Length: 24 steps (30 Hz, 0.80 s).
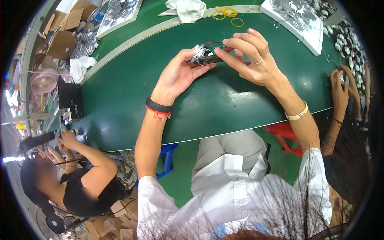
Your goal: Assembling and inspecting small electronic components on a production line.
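My left hand point(176, 76) is closed around a small white-and-black part point(201, 54), held above the green table. Thin red and dark wires point(213, 43) run from this part toward my right hand point(256, 64). That hand's thumb and fingertips are bent together at the wire ends. Beneath the part lies a dark, slim piece point(212, 60), and something red point(229, 49) shows between my right fingers; what these belong to is partly hidden.
Yellow rubber bands point(237, 22) and a white cloth point(188, 10) lie at the far side. A white tray point(316, 48) with metal-coloured parts stands far right, beside piled parts point(352, 52). Co-workers sit left and right. A black box point(70, 100) stands left.
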{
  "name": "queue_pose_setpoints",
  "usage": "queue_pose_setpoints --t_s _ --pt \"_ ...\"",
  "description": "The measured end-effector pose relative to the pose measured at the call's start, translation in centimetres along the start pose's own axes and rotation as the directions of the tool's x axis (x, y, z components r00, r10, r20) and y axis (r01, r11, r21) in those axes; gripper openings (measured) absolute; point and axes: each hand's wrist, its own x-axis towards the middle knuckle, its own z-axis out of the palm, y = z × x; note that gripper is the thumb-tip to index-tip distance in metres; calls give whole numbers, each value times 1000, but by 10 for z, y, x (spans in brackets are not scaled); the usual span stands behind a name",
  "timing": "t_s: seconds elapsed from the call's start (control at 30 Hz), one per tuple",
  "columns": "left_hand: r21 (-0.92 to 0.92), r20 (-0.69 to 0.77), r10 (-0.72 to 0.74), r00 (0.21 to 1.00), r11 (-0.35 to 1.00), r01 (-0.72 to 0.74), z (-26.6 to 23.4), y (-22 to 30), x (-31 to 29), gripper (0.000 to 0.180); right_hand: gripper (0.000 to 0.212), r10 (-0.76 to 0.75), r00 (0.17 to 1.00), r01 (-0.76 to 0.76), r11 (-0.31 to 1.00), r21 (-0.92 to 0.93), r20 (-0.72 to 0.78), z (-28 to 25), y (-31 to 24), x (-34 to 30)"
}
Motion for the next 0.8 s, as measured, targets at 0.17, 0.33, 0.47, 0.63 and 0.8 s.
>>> queue_pose_setpoints --t_s 0.17,0.33,0.47,0.63,0.8 --pt "-25 30 -33 999 999 33 2 -3 5 41 47 0 1000 0 999 -34 23 -2 5 -1" --pt "-24 42 -42 998 999 43 -3 -2 5 39 45 54 996 -55 998 13 74 -4 3 3" --pt "-30 86 61 994 998 -58 -2 -2 6 41 46 132 990 -137 986 90 56 -5 2 5" --pt "256 162 369 915 880 -400 6 0 -3 57 50 578 766 -637 624 453 281 -2 -3 4" --pt "386 272 574 772 670 -634 10 -3 0 62 51 583 687 -720 464 516 433 -1 0 0"
